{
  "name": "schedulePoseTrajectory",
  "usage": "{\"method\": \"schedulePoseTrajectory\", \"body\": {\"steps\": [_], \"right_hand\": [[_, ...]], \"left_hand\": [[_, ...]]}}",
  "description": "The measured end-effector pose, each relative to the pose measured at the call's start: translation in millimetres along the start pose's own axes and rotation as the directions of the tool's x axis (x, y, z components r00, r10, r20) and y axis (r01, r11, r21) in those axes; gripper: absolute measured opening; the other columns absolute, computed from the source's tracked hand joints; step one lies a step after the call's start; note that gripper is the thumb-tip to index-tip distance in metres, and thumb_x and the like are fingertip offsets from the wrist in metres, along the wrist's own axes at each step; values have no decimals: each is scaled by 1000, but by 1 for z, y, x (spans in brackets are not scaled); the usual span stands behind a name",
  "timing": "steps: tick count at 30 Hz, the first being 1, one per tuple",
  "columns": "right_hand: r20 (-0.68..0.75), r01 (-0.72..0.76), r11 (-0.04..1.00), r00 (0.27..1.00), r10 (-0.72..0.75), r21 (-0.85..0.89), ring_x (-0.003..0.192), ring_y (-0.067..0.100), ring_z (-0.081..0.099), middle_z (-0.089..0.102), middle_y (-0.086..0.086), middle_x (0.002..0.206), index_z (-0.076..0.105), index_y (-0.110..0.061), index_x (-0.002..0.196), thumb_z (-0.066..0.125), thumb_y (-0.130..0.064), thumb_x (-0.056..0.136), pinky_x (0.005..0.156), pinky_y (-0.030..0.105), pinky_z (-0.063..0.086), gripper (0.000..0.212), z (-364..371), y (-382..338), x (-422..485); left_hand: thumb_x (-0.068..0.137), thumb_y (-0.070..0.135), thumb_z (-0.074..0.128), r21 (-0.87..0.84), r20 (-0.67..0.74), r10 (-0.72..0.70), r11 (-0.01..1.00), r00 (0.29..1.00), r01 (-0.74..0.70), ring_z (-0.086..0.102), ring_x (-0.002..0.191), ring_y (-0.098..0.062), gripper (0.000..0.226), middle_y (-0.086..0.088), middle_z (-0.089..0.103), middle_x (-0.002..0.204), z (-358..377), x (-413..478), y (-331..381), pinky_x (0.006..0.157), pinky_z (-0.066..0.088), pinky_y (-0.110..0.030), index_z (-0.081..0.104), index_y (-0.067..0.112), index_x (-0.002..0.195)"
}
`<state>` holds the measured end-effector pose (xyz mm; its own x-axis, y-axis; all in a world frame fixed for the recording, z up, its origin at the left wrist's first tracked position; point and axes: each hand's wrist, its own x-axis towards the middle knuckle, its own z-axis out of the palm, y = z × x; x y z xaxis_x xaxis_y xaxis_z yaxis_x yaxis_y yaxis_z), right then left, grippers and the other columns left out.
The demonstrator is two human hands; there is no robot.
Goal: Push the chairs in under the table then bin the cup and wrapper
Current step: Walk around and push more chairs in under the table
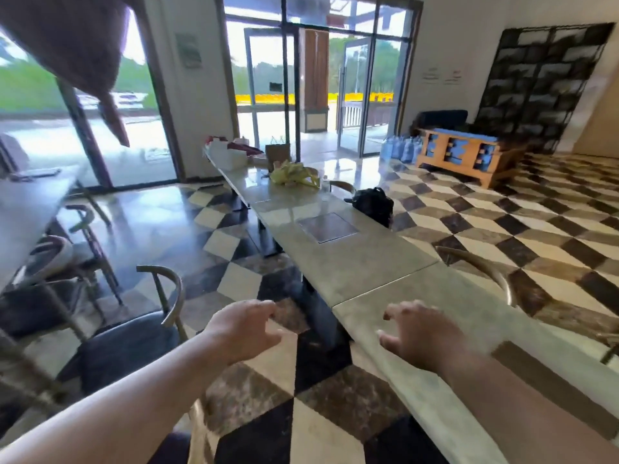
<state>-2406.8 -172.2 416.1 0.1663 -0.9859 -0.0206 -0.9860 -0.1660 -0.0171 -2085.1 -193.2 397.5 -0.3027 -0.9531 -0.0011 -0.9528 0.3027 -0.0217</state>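
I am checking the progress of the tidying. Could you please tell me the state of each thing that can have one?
left hand: open, holding nothing
right hand: open, holding nothing, above the table
near-left chair: pulled out, away from the table
near-right chair: pushed in against the table edge
glass door: standing open
black bag: resting at the table's right side

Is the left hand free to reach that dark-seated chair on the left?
Probably yes: the left hand is open and empty, and only bare floor shows between it and the chair.
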Motion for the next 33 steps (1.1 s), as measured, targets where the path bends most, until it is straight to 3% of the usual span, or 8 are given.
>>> {"method": "schedulePoseTrajectory", "body": {"steps": [3,7,9,17,23,26,29,33], "right_hand": [[-7,106,994,994,-106,8,118,26,59,69,4,126,63,-26,130,51,-61,96,96,41,47,50,2,-3,68],[19,272,962,962,-271,-26,108,25,62,72,-1,113,66,-29,111,51,-65,94,85,37,46,43,21,-42,138],[49,350,936,936,-347,-44,109,26,63,71,-1,111,62,-28,109,50,-64,96,81,37,44,40,26,-66,168],[164,521,846,850,-501,-115,112,24,62,70,1,117,63,-27,124,49,-66,97,91,41,53,49,56,-161,301],[201,630,762,774,-601,-148,109,28,65,71,2,112,54,-26,128,50,-62,98,80,39,46,47,62,-243,391],[222,683,720,726,-651,-124,116,26,62,70,3,123,50,-29,142,51,-62,98,91,40,49,56,74,-288,418],[273,765,630,639,-719,-132,124,22,55,65,-4,130,56,-34,139,49,-65,98,100,39,45,52,86,-331,436],[275,849,526,516,-811,-43,117,19,57,66,-8,124,57,-36,139,54,-63,99,91,35,54,48,103,-388,465]], "left_hand": [[102,63,52,-30,-33,-123,992,992,122,68,115,-14,53,3,70,130,-1,18,-18,90,56,-26,57,25,139],[97,63,61,-142,28,-289,946,957,290,69,99,-9,47,9,71,115,13,32,-46,71,49,-19,62,29,129],[97,64,61,-157,35,-341,926,939,342,69,99,-9,48,8,72,115,23,42,-68,71,49,-20,62,29,130],[97,60,64,-354,121,-530,767,840,535,68,103,-9,48,8,71,121,92,80,-187,78,56,-26,59,32,135],[93,61,62,-415,244,-662,589,709,693,64,102,-13,43,11,68,118,127,92,-279,85,59,-38,61,36,128],[94,59,61,-425,284,-714,505,640,752,64,103,-12,43,10,68,118,139,83,-311,87,58,-38,61,34,128],[93,61,59,-412,324,-780,393,536,822,63,104,-13,47,11,66,118,151,63,-331,89,58,-38,61,34,131],[91,61,58,-366,369,-861,210,348,907,63,105,-15,46,9,66,119,172,24,-347,86,56,-37,60,35,129]]}}
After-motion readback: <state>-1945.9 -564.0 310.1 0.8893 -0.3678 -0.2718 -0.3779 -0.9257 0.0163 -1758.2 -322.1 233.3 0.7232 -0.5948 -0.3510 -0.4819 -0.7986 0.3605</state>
